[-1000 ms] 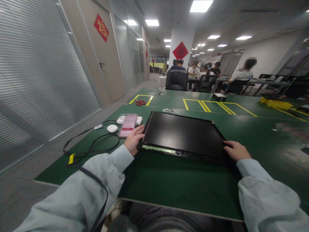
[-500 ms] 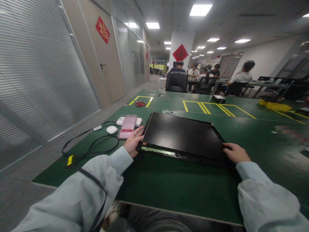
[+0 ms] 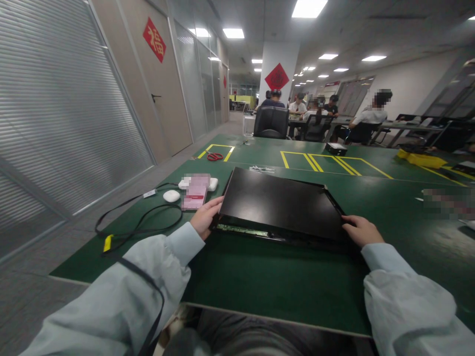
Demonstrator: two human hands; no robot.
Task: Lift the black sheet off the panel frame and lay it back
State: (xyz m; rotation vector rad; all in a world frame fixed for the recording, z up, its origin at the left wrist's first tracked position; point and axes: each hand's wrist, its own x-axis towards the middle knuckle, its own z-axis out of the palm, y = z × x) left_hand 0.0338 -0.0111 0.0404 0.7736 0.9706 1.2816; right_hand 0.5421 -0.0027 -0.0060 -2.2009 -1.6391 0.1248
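Observation:
A flat black screen panel point(image 3: 280, 200) lies slightly askew over a black frame point(image 3: 293, 241). Along the frame's front left side, a green circuit strip point(image 3: 243, 230) shows in the gap below the panel. My left hand point(image 3: 206, 217) grips the panel's left edge near the front corner, its fingers closed along that side. On the opposite edge, my right hand point(image 3: 362, 230) holds the right front corner, thumb and fingers pinched on it. The undersides of the panel and frame are hidden, as are some of my fingertips.
Left of the panel lie a phone point(image 3: 195, 192), a white rounded object point(image 3: 171, 196) and a looped black cable point(image 3: 148, 207). Red-handled scissors point(image 3: 214, 156), a black box point(image 3: 336, 149) and a yellow item point(image 3: 423, 159) are farther back. Several people sit beyond the green table point(image 3: 278, 287).
The panel's left front part sits a little higher over the frame, and less of the green strip shows. My left fingers have closed onto its edge. The right hand has barely moved.

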